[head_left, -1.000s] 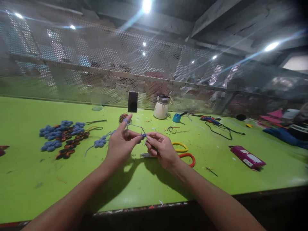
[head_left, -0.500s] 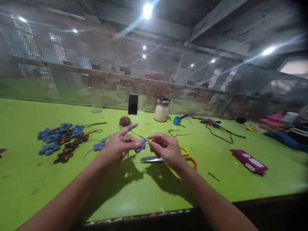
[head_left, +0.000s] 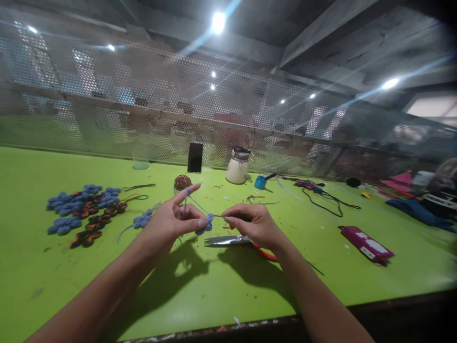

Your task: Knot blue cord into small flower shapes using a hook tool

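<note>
My left hand [head_left: 182, 216] pinches a small blue crochet flower [head_left: 205, 226] between thumb and fingers. Blue yarn [head_left: 198, 202] runs from the flower up over its raised index finger. My right hand [head_left: 252, 221] is closed on a thin crochet hook [head_left: 217, 216], whose tip meets the flower's edge. Below the hands lie scissors [head_left: 226, 241], their handles partly hidden by my right hand and wrist. Left of my left hand is another blue crochet flower [head_left: 143, 219]. Further left, a pile of blue flowers [head_left: 64, 226] and dark orange-and-black ones [head_left: 87, 237] rests on the green table [head_left: 171, 305].
Behind the hands stand a multicoloured yarn ball [head_left: 183, 182], a phone [head_left: 194, 157], a white jar [head_left: 237, 170] and a blue pot [head_left: 260, 182]. To the right are a corded tool [head_left: 310, 186] and a magenta case [head_left: 366, 244]. A perforated screen [head_left: 160, 119] borders the table's back.
My right hand has drawn slightly right from the flower, so more of the hook's shaft shows. The view has shifted a little, and my right hand covers more of the scissors' handles.
</note>
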### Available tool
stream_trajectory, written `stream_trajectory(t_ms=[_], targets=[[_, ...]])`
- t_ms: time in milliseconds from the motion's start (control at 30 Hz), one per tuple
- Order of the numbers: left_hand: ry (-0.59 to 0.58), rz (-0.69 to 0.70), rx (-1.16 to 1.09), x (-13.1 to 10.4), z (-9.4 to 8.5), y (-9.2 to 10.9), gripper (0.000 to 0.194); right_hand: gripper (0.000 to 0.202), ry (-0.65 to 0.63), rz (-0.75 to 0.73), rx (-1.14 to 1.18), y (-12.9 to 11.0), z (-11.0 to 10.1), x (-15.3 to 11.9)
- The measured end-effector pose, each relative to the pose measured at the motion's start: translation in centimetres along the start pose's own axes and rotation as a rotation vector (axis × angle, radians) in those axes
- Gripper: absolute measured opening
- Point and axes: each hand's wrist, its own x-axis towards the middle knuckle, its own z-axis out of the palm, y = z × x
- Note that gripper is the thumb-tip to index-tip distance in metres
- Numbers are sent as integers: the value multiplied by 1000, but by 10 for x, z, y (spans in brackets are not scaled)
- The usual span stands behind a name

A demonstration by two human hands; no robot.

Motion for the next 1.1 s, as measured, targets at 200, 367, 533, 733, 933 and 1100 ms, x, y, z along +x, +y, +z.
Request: stream_trajectory(t_ms=[200, 367, 533, 733, 933, 1100], targets=[[30, 17, 0, -2, 0, 3, 91, 15, -7, -42, -10, -5, -3, 0], [33, 6, 9, -2, 0, 2, 88, 14, -12, -22, 27, -4, -3, -1], [20, -6, 30, 0, -1, 1, 86, 13, -6, -3, 93, -2, -1, 0], [10, 0, 45, 4, -3, -3, 72, 17, -78, 227, 385, 1, 7, 0], [-46, -18, 62, 7, -5, -9, 61, 19, -85, 364, 710, 5, 21, 1], [-65, -16, 89, 7, -5, -10, 71, 19, -53, 386, 795, 6, 28, 2]])
